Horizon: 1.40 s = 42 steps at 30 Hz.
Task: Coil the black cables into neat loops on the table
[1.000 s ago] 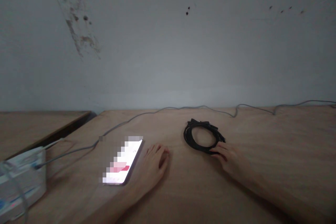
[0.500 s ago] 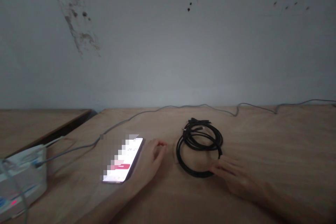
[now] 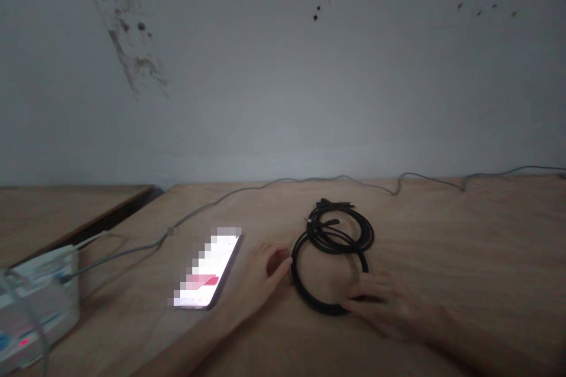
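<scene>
Two coils of black cable lie partly overlapping on the wooden table. The front coil [image 3: 305, 297] forms a wide ring, and its lower right side sits between the thumb and fingers of my right hand [image 3: 380, 300]. Behind it is the rear coil [image 3: 366, 230], with dark connector ends [image 3: 325, 204] showing at its top. My left hand [image 3: 260, 274] rests at the left of the front ring, thumb and fingers apart and nothing between them. The thumb tip comes up to the ring's left edge; whether it presses on it I cannot tell.
A lit phone [image 3: 216, 265] lies left of my left hand. Further left stands a white power strip [image 3: 53, 283] with plugged-in cords. A thin grey cord [image 3: 239, 189] runs from it along the table's back, near the wall [image 3: 283, 100]. A gap [image 3: 128, 206] separates two tabletops.
The front coil has shifted slightly toward me and left, with my right hand moving along with it. My left hand has moved right, up to the ring's edge.
</scene>
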Available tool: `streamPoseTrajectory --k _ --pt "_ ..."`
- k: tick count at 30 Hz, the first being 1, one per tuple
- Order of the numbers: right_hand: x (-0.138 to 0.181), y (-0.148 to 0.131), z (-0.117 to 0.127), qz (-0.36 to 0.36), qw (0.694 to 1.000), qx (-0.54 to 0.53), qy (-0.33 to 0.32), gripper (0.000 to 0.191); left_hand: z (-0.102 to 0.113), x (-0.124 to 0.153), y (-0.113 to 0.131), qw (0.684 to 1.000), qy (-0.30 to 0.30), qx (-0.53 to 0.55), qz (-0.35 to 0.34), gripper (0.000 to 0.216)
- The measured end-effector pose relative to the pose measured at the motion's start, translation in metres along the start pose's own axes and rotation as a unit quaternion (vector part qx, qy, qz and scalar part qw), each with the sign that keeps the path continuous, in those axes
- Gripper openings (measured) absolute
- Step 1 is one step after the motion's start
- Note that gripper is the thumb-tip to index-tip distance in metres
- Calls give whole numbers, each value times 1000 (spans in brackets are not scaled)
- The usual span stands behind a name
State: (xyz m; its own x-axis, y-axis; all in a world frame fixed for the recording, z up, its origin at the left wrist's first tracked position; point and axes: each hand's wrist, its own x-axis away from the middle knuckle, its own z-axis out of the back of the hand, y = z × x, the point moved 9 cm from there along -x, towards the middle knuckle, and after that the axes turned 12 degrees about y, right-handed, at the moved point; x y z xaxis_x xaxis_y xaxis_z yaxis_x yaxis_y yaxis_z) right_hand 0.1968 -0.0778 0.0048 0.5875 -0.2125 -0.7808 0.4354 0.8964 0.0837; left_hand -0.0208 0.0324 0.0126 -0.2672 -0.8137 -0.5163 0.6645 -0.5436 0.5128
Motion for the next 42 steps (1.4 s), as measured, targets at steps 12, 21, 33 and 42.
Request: streamPoseTrajectory --k 12,21,33,42 --pt "28 112 7 -409 902 131 27 31 -9 -2 3 1000 -5 16 -17 20" --pt "20 100 19 -376 920 60 96 35 -7 -1 20 998 -34 45 -11 21" --pt "-1 54 2 -291 956 6 48 35 20 0 20 997 75 -4 -32 27" --pt "-1 50 5 -269 963 -30 -15 31 5 2 25 997 -19 -40 -71 28"
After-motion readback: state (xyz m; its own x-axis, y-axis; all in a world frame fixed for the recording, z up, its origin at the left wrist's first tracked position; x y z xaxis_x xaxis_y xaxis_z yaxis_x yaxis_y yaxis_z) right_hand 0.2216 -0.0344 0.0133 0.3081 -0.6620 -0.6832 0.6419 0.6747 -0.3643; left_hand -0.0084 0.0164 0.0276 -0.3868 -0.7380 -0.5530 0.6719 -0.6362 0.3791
